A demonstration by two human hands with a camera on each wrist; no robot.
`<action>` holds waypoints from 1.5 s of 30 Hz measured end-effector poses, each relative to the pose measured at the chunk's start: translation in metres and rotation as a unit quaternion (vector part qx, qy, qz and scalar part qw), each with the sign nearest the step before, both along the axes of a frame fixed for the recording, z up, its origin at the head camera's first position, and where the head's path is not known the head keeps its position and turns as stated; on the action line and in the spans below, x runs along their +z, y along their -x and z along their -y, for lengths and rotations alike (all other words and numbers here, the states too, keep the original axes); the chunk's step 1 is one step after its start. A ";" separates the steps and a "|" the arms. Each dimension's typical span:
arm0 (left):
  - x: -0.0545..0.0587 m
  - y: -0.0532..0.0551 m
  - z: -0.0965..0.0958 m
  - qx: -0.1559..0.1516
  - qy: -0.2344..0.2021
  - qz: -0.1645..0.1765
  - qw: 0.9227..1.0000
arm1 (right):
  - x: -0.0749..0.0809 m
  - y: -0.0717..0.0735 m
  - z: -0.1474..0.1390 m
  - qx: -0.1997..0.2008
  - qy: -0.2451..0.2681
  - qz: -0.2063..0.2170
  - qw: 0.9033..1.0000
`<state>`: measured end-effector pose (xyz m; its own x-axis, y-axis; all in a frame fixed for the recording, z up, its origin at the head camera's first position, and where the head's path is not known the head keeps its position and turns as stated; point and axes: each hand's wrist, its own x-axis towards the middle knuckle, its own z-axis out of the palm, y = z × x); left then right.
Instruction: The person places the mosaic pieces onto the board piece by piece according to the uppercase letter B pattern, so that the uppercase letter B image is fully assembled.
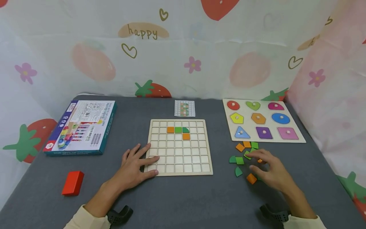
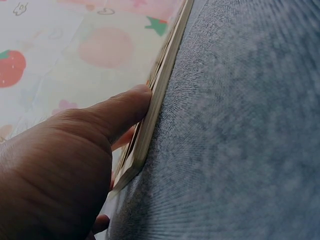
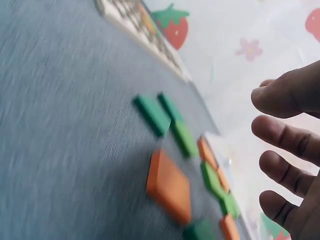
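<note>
My left hand (image 1: 131, 170) rests with spread fingers on the left edge of a wooden grid board (image 1: 178, 159). In the left wrist view its thumb (image 2: 122, 110) touches the board's rim (image 2: 152, 112). The grid bears an orange square (image 1: 170, 129), a green square (image 1: 178, 129), a dark green quarter-round (image 1: 185, 130) and another orange square (image 1: 186, 136). Over loose tiles at the right hovers my right hand (image 1: 271, 170), fingers loosely bent. The right wrist view shows nothing between them, above an orange tile (image 3: 170, 187). Among the loose pieces are a green square (image 1: 240, 160) and a quarter-round (image 1: 238, 172); my hand partly hides others.
A small pattern card (image 1: 178, 108) lies behind the board. At the back right is a shape puzzle board (image 1: 248, 127) with knobbed pieces. A flat box (image 1: 83, 127) occupies the back left, with a red block (image 1: 72, 183) nearer the front. Patterned cloth hangs behind the table.
</note>
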<state>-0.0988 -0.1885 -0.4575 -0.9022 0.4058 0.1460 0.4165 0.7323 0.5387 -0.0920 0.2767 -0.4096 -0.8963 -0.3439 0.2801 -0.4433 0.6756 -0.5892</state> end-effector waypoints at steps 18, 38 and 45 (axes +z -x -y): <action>-0.001 0.000 0.000 -0.006 -0.007 -0.005 1.000 | -0.027 0.005 0.010 0.049 -0.025 0.059 0.997; -0.001 0.000 0.000 -0.002 -0.006 -0.007 1.000 | -0.031 0.004 0.020 0.026 -0.078 0.048 0.995; -0.002 0.000 0.000 -0.003 -0.001 -0.008 1.000 | -0.031 0.004 0.017 0.089 -0.074 0.053 0.992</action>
